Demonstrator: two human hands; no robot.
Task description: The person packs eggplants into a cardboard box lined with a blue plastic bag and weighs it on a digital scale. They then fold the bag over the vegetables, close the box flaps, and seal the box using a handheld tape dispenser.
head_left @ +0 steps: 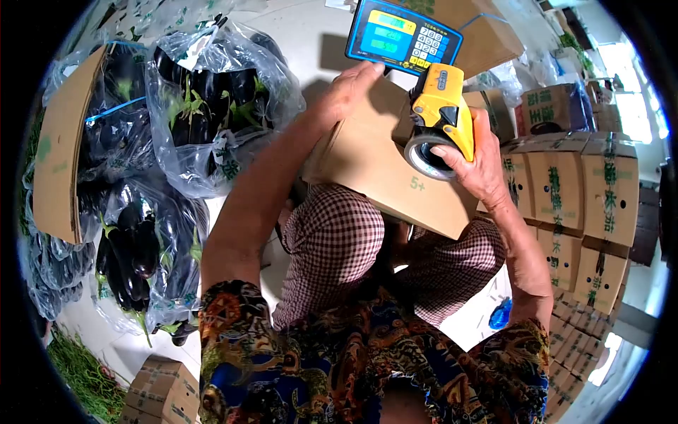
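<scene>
My right hand (483, 164) is closed around a yellow tape gun (459, 120), its thumb by the tape roll. The tape gun is over a cardboard box (402, 169) marked "5+", which is tilted above my knees. On the far left part of the box lies my left hand (351, 90), fingers stretched forward and pressed to the cardboard. Just beyond those fingertips stands a scale display (402, 37) with lit screens and a keypad. The underside of the box is hidden.
Clear plastic bags of eggplants (212, 106) crowd the left, with more loose-looking eggplants (131, 247) nearer me. An open carton's flap (60, 145) stands among them. Stacked cartons (558, 191) line the right. Green stalks (81, 378) and another carton (162, 392) lie lower left.
</scene>
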